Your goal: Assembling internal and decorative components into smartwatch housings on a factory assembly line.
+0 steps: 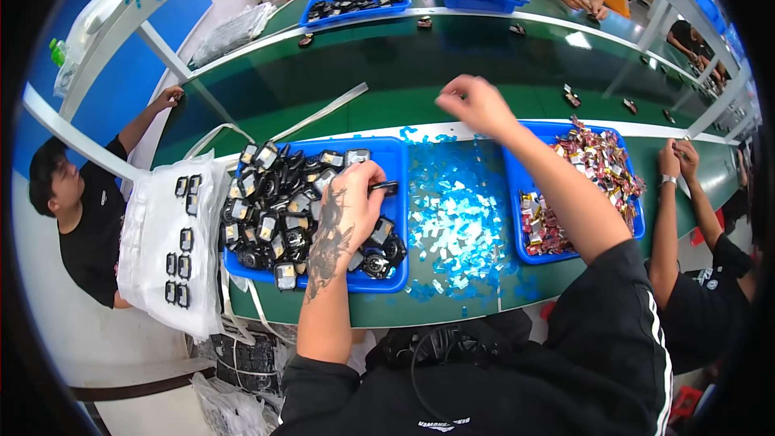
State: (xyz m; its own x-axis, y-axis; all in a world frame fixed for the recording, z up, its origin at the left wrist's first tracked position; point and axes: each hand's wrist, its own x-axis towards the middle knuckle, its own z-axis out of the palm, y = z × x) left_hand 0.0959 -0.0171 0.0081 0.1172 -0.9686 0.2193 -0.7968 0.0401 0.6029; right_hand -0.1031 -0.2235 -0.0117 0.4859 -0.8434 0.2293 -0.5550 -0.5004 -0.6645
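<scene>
My left hand (357, 198) is closed on a small black plastic case (384, 188), over the right side of a blue bin (395, 274). Many black watch-shaped cases (266, 226) with greyish-yellow faces are heaped in that bin. My right hand (478, 106) is raised above the green belt, its arm stretched forward past the second blue bin (517, 226). Its fingers are curled together and slightly blurred; what they hold, if anything, is hidden. Small red, white and yellow parts (593, 165) fill the second bin. Between the bins lie scattered shiny blue film pieces (452, 226).
White foam sheets (153, 250) bearing several black cases stand at the left, near a seated person. The green belt (323, 64) carries a few small parts. Across it, people work beside two more blue bins (355, 2). Another person's hands (682, 157) are at right. Metal posts (165, 52) rise at left.
</scene>
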